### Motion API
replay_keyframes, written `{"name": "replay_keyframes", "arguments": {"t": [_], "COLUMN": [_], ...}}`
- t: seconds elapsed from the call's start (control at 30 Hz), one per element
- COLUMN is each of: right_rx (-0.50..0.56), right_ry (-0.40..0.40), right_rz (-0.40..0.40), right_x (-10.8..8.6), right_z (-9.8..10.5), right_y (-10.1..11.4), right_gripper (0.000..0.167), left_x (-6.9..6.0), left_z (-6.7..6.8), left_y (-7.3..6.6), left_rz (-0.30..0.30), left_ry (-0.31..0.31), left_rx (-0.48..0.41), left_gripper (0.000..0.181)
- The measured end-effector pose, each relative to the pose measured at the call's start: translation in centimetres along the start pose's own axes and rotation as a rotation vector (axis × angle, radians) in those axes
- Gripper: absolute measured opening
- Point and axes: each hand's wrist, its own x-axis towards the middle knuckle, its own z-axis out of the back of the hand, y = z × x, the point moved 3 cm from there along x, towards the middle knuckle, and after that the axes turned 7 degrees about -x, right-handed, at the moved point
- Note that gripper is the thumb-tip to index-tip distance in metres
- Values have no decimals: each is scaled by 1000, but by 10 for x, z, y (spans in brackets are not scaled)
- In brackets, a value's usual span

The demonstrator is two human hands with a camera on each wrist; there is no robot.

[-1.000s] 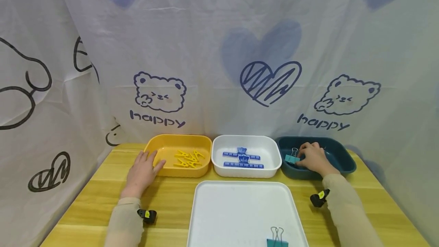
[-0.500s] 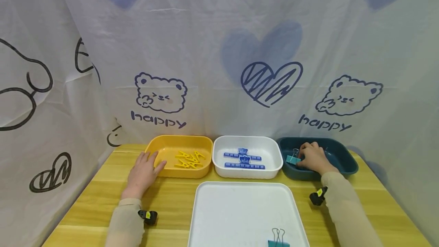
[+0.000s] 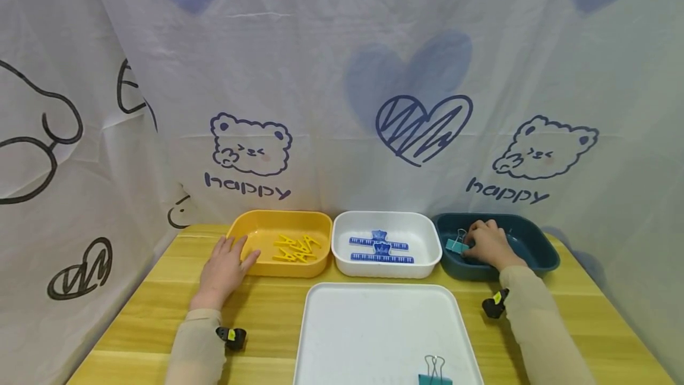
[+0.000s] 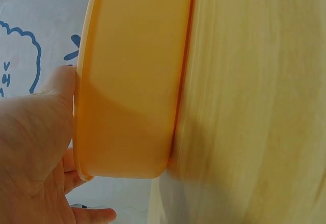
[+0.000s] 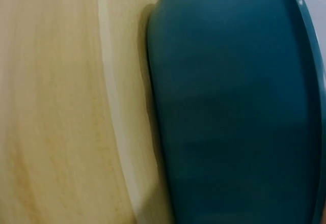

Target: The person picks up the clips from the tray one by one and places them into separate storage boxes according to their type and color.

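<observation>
At the left end of the yellow bin (image 3: 251,266), my left hand (image 3: 221,272) rests on the rim, its fingers loosely spread. The left wrist view shows thumb and fingers at that rim, holding no clip. My right hand (image 3: 490,245) reaches down into the dark teal bin (image 3: 540,254), fingers bent. A teal binder clip (image 3: 456,245) lies beside its thumb; the fingertips are hidden, so a grip cannot be made out. In the right wrist view only the bin's outer wall (image 5: 229,107) and the table show. Another teal binder clip (image 3: 434,379) lies on the white tray (image 3: 374,319).
Several small yellow clips (image 3: 297,249) lie in the yellow bin. Between the two coloured bins stands a white bin (image 3: 387,270) with two blue piano-key-patterned clips (image 3: 382,258). All stand on a wooden table (image 3: 262,325) before a printed curtain (image 3: 342,76).
The view shifts very slightly. Both hands stay at their bins, with no visible change in what they touch.
</observation>
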Motion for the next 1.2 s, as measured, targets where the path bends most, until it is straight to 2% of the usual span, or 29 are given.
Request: {"name": "replay_keyframes", "arguments": {"t": [0.5,1.0,1.2], "right_rx": [37,30,49], "right_ry": [-84,-288,-369], "right_rz": [-22,-3,52], "right_x": [-8,-49,-68], "right_z": [7,19,26], "right_y": [-7,-4,1], "right_gripper": [26,26,25], "left_x": [-2,0,0], "left_z": [3,2,1], "left_y": [-3,-3,-1], "left_rz": [-3,-16,-10], "left_ry": [7,-17,-15], "left_rx": [7,10,15], "left_gripper": [66,65,66]}}
